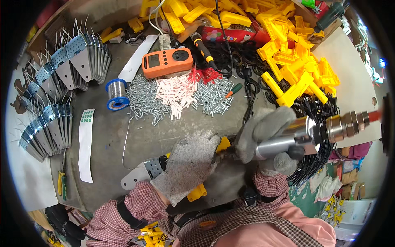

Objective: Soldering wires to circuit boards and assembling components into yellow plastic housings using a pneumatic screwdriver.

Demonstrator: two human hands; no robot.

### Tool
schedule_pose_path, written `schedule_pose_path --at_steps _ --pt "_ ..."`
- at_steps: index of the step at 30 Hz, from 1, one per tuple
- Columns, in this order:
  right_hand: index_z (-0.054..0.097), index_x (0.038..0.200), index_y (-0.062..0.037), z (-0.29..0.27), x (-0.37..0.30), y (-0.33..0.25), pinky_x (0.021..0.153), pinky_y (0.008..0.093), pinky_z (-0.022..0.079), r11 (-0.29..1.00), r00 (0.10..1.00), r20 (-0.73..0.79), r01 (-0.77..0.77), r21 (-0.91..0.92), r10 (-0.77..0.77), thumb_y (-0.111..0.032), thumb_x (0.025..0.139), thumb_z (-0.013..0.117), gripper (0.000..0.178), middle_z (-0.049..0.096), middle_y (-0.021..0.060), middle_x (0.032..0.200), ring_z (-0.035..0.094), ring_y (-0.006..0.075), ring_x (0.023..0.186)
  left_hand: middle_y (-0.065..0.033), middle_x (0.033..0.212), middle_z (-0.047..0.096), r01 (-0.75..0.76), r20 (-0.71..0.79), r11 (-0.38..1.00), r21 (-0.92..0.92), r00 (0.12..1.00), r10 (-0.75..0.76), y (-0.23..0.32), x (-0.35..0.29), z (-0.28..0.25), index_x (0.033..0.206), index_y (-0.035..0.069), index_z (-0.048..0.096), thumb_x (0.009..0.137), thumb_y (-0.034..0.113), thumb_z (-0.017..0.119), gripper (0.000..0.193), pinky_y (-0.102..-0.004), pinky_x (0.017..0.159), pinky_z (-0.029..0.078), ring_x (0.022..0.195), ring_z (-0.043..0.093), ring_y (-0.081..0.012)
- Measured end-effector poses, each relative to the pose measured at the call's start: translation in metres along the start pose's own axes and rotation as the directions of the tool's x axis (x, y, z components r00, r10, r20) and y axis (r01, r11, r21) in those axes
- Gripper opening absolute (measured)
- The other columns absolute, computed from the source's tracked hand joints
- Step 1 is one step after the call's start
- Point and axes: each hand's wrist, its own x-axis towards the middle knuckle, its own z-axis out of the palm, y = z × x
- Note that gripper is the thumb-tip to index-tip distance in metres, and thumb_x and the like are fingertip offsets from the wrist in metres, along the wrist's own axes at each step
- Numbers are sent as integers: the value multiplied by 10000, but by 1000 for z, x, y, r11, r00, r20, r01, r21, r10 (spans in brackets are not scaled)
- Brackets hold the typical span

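My left hand [187,164], in a grey glove, wraps round a yellow plastic handle [223,145]. A grey metal plate [133,176] with a perforated bracket sticks out from the handle's left end. My right hand [263,131], also gloved, grips a silver air screwdriver [284,145] lying almost level. Its dark tip points left at the yellow handle's right end, close to my left fingers; whether it touches a screw there, I cannot tell. Another yellow plastic piece [197,192] shows below my left hand.
Piles of screws [146,96] and pinkish-white sleeves [175,94] lie ahead, near an orange meter [166,62] and a solder spool [117,94]. Metal plates with wires [84,61] stand at left. Yellow handle shells [302,74] and black cords [314,119] heap at right.
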Motion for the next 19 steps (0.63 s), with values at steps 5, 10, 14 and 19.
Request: schedule_pose_path --at_steps 5,10,14,19 --pt "553 1147 -8 -4 5 -1 533 337 543 998 996 81 46 34 -49 -381 834 740 521 668 215 805 648 220 608 -130 1113 669 23 53 998 -52 998 -20 -6 -4 5 1238 82 632 809 279 783 496 -447 867 540 994 663 -341" --pt "564 1126 11 -28 -54 16 548 374 558 998 923 -385 2 -56 -23 -368 831 751 516 665 241 803 655 254 612 -131 1145 664 22 68 1000 8 997 -22 -5 -1 3 1224 80 638 816 329 774 497 -439 856 541 999 665 -332" --pt "562 1118 40 -18 -63 23 539 382 557 997 790 -613 72 32 -37 -371 814 765 550 664 262 895 653 266 631 -133 1163 656 54 128 998 33 990 -58 -1 3 5 1199 77 644 818 336 769 477 -435 848 541 1011 662 -328" --pt "568 1125 -18 2 -30 5 527 355 547 981 958 -254 -164 -106 132 -505 690 822 701 634 206 950 649 267 648 -142 1188 644 60 91 998 -13 994 -58 -6 0 4 1205 85 645 822 309 764 459 -431 853 540 1042 652 -325"
